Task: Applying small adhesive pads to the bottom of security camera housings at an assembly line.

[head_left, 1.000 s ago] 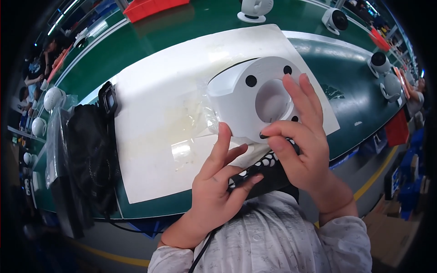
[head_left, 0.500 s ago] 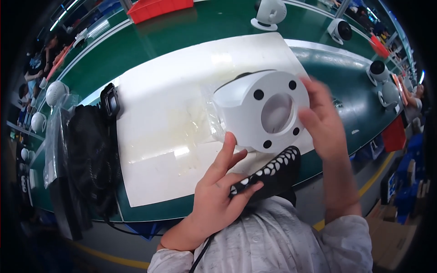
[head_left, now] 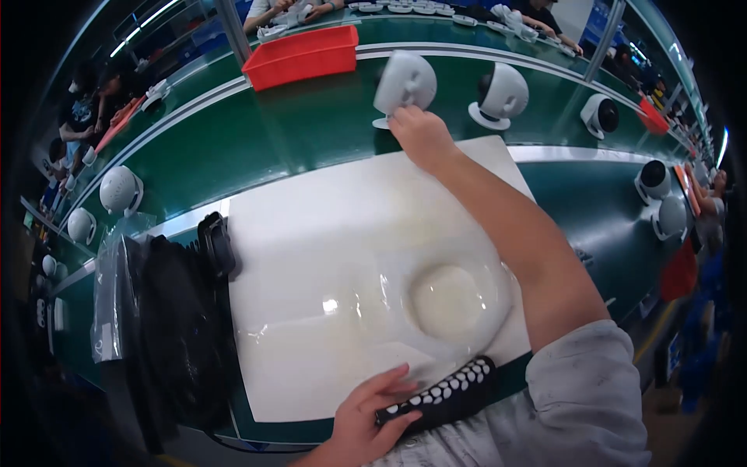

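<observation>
Standing beyond the white sheet (head_left: 311, 233), the white device (head_left: 408, 82) has left its earlier spot above it. The right hand (head_left: 422, 134), mostly curled, touches its base; I cannot tell whether it grips. By the sheet's near edge, the half-curled left hand (head_left: 366, 420) holds a dotted black strip (head_left: 447, 391).

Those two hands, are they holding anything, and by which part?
The left hand holds the black strip with white dots by its left end. The right hand is low on a white device, but I can't tell if it grips.
</observation>
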A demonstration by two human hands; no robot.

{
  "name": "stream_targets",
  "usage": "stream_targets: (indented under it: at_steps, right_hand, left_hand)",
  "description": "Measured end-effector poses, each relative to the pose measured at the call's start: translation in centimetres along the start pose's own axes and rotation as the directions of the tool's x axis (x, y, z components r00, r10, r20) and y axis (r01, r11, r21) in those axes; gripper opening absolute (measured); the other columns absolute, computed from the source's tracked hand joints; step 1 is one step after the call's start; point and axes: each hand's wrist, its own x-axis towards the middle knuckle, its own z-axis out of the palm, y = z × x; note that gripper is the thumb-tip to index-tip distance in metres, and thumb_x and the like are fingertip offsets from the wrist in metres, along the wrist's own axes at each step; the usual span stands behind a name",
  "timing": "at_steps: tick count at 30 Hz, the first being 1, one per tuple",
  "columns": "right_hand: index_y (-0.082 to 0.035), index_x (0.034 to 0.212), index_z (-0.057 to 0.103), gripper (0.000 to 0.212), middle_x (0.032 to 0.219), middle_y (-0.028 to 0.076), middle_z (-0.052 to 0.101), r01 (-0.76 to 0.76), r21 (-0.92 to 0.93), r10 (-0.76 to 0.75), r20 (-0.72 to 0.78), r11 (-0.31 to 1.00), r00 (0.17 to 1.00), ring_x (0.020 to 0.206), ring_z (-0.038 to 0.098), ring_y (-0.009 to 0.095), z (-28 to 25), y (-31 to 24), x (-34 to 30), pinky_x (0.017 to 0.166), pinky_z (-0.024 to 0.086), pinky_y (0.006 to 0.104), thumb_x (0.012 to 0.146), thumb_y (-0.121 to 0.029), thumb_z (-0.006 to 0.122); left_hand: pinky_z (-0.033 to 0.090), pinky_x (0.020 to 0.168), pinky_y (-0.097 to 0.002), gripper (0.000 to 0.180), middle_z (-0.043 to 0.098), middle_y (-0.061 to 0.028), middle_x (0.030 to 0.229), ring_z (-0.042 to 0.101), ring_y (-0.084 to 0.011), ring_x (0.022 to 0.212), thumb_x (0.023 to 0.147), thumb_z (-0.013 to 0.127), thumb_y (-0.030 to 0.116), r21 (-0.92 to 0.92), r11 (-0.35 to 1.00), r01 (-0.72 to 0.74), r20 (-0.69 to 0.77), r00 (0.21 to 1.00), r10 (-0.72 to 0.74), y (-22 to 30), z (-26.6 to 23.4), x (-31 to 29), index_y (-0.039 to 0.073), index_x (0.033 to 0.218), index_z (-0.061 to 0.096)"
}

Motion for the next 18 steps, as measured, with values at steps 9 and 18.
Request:
stream_targets:
  at_steps: [9, 18]
  right_hand:
    - [-0.004, 0.094, 0.055, 0.037, 0.090, 0.018, 0.058, -0.498, 0.297, 0.411, 0.311, 0.815, 0.857, 0.089, 0.054, 0.033, -1.0, 2.2, -3.3, 0.074, 0.042, 0.0417, 0.082, -0.038, 0.046]
    - [-0.011, 0.105, 0.053, 0.027, 0.103, 0.011, 0.054, -0.647, 0.003, 0.643, 0.105, 0.762, 0.758, 0.098, 0.049, 0.030, 4.1, 14.8, -11.5, 0.081, 0.040, 0.0383, 0.080, -0.022, 0.051]
  left_hand:
    - [0.047, 0.076, -0.0300, 0.020, 0.052, -0.0178, 0.109, 0.058, -0.0249, 0.090, 0.069, 0.065, 0.003, -0.095, 0.985, 0.141, 0.118, 0.985, -0.130, 0.2, -0.9, 0.4, -0.002, 0.085, 0.056]
    - [0.047, 0.077, -0.0295, 0.018, 0.053, -0.0141, 0.110, 0.058, -0.0234, 0.091, 0.073, 0.063, 0.009, -0.100, 0.968, 0.229, 0.212, 0.956, -0.204, 0.2, -0.5, 0.7, -0.001, 0.087, 0.055]
